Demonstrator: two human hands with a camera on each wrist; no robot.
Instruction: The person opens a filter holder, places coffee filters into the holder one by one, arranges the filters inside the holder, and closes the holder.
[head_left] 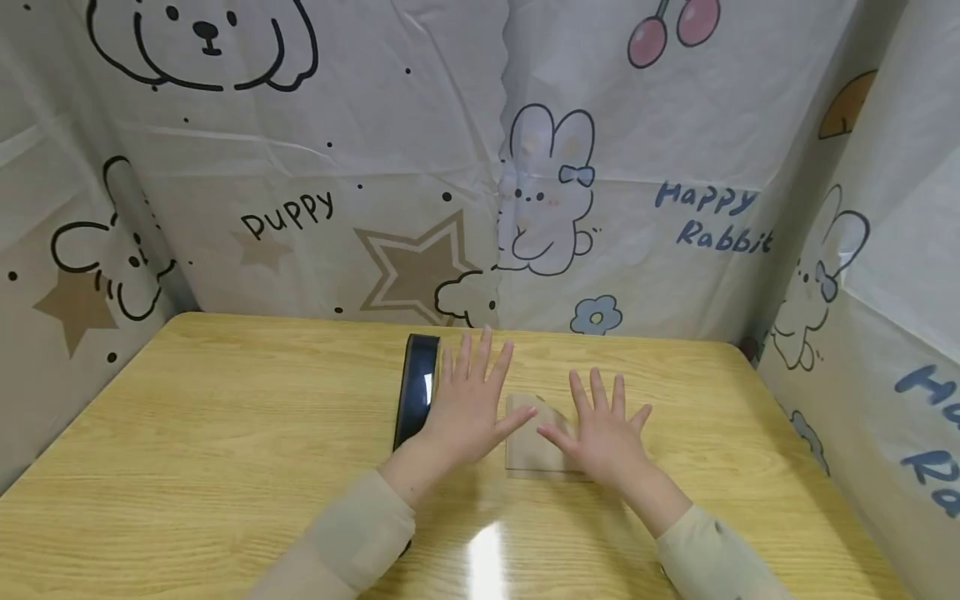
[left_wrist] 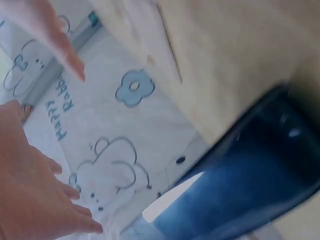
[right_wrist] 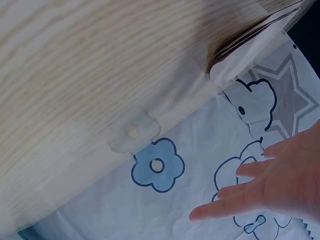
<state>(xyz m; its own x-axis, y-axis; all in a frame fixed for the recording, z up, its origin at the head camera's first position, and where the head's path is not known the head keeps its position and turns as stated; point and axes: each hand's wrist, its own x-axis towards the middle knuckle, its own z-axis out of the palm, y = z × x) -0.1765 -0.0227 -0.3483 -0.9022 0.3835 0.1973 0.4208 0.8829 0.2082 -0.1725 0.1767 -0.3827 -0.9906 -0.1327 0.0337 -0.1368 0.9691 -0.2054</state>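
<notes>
Both hands are held out over the table with fingers straight and spread, holding nothing. A long, glossy, dark blue-black case-like object (head_left: 417, 387) lies beside my left hand (head_left: 467, 417), partly hidden by that hand and forearm. In the left wrist view the same dark object (left_wrist: 245, 165) shows a smooth, rounded surface. My right hand (head_left: 606, 437) is above the right part of a flat beige piece (head_left: 528, 442) and covers some of it. From the right wrist view, this beige piece (right_wrist: 250, 50) seems to have several thin layers at its edge; its kind is unclear.
The light wood-grain table (head_left: 225, 433) ends at a white patterned curtain (head_left: 360, 167) behind it. More of this curtain (head_left: 900, 333) hangs along the right side, and also on the left. Light reflects off the tabletop near the front.
</notes>
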